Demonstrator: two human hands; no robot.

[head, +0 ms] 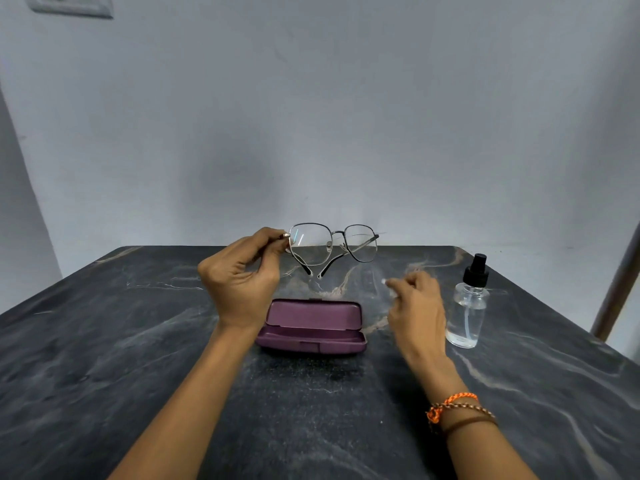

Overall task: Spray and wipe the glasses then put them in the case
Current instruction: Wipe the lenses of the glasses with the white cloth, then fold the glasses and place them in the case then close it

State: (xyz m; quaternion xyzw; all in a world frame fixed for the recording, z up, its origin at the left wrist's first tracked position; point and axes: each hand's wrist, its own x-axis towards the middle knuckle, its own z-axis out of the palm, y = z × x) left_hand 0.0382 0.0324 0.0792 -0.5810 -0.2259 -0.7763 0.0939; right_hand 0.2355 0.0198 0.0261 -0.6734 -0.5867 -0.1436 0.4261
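Note:
My left hand (240, 277) pinches the left hinge of thin metal-framed glasses (334, 245) and holds them up above the table, temples folded in behind the lenses. Below them lies a purple glasses case (313, 325), lid open toward the wall, nothing inside. My right hand (415, 304) hovers to the right of the case with loosely curled fingers; it is slightly blurred and holds nothing that I can make out. A clear spray bottle (469, 306) with a black pump top stands upright just right of that hand.
Everything rests on a dark marble-patterned table (138, 341) set against a grey wall. A wooden chair leg or post (616, 289) leans at the far right edge. Threaded bracelets (457, 410) circle my right wrist.

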